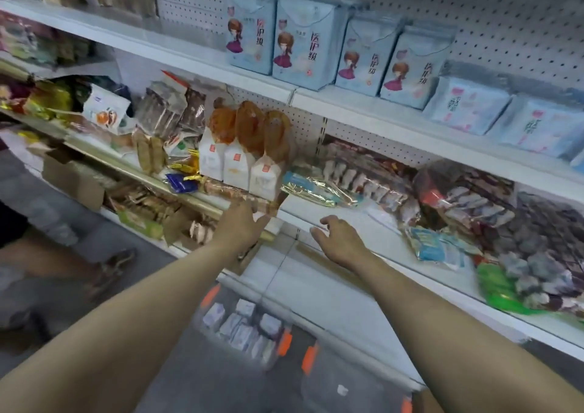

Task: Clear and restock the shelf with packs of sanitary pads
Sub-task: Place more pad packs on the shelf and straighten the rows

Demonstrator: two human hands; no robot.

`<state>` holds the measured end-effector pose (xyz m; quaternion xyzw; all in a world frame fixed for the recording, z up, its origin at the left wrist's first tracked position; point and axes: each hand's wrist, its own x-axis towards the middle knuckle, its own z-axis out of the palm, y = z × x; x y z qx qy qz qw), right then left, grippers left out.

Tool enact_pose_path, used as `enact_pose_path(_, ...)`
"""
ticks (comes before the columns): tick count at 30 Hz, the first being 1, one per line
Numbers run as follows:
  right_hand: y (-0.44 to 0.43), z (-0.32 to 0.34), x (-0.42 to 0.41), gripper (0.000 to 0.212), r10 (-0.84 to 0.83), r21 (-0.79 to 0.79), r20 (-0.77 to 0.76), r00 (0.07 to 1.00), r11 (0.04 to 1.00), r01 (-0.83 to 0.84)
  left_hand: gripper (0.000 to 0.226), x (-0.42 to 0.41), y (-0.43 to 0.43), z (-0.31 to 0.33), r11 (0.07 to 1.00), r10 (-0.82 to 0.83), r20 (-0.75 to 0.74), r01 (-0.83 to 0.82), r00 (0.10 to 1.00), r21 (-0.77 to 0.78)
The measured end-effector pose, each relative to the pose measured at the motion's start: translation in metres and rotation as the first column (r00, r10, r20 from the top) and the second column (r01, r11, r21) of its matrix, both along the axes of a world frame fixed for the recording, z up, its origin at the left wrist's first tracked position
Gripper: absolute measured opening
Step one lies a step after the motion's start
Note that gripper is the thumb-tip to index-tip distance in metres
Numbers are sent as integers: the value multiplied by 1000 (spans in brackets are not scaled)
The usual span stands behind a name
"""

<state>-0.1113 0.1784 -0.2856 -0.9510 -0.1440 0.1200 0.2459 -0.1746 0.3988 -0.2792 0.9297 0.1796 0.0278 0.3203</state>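
Several light-blue packs of sanitary pads [301,41] with a cartoon girl stand upright on the upper white shelf [363,112]. To their right lie flatter pale-blue pad packs [467,104]. My left hand [241,223] reaches to the front edge of the middle shelf [331,220], fingers against a blurred brownish packet; whether it grips is unclear. My right hand [336,237] hovers over the bare part of that shelf with loosely curled fingers, holding nothing. A clear bin with orange latches [243,327] on the floor below holds more small pad packs.
Snack bags fill the middle shelf: white-and-orange bags [240,156], a gold foil pack [316,191], dark wrapped packets [474,197] at right. A second clear bin [350,384] sits lower right. Another person's leg and shoe [107,270] stand at left on the grey floor.
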Motion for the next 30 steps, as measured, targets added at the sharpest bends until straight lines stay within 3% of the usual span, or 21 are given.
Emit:
enact_pose_path(3, 26, -51, 26, 54, 18, -24, -136, 990, 999, -22, 46, 23, 25, -41, 999, 23, -97, -26, 995, -25)
enact_pose_path(7, 54, -126, 48, 57, 39, -52, -288, 957, 997, -57, 25, 45, 56, -107, 997, 32, -227, -47, 973, -61)
enact_pose_path(13, 76, -243, 59, 46, -30, -148, -524, 851, 987, -57, 44, 52, 86, -238, 985, 68, -473, -135, 879, -108)
enact_pose_path(15, 83, -286, 62, 34, -82, -177, -559, 825, 984, -22, 41, 53, 92, -283, 978, 52, -519, -148, 853, -146)
enact_pose_path(18, 93, -355, 63, 49, -177, -211, -586, 791, 976, 62, 45, 58, 101, -360, 976, -15, -590, -117, 807, -186)
enact_pose_path(21, 99, -428, 60, 47, -275, -234, -632, 725, 959, 160, 48, 59, 109, -439, 969, -39, -647, -130, 762, -212)
enact_pose_path(28, 131, -612, 51, 40, -251, -236, -765, 593, 966, 105, 51, 70, 129, -603, 944, -23, -699, -214, 715, -250)
enact_pose_path(30, 147, -639, 53, 49, -246, -154, -776, 581, 967, 205, 51, 73, 129, -640, 921, -22, -693, -256, 720, -295)
